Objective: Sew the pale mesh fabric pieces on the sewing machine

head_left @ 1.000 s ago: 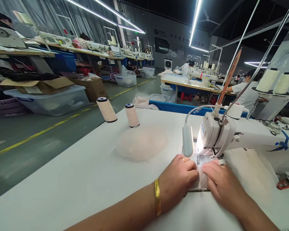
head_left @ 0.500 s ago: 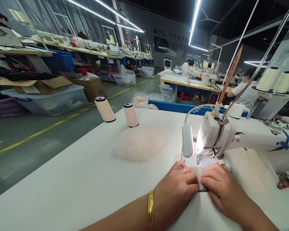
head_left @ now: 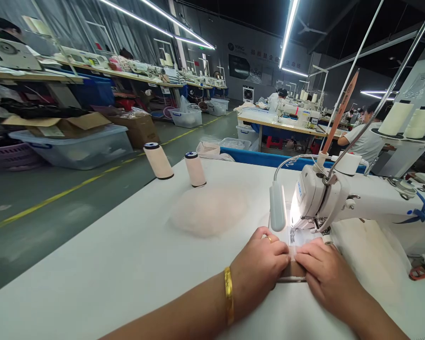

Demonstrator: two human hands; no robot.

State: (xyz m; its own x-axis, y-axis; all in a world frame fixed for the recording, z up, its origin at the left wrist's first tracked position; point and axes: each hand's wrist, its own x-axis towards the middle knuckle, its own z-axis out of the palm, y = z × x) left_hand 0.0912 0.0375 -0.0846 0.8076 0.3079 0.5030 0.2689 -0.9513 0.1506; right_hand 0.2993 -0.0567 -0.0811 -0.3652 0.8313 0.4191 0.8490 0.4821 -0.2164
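A white sewing machine (head_left: 313, 193) stands at the right, its lamp (head_left: 277, 208) lit beside the needle area. Just in front of the presser foot (head_left: 292, 235), my left hand (head_left: 260, 262) is closed, fingertips pinching the left side of a sheer pale fabric piece (head_left: 292, 254). Opposite it, my right hand (head_left: 327, 269) presses bent fingers together on the fabric's right side. Only a narrow strip shows between the hands; the rest is covered by fingers. A gold bangle circles my left wrist.
A flat heap of sheer pinkish fabric (head_left: 208, 212) lies on the white table (head_left: 127, 250), left of the machine. Behind it stand two thread cones (head_left: 158, 161) (head_left: 195, 169). More pale fabric (head_left: 366, 255) lies under the machine arm. Co-workers sit at other tables beyond.
My left hand has moved slightly forward, towards the presser foot, and more of the brownish patch between the hands shows. My right hand is nearly where it was. The view has shifted slightly.
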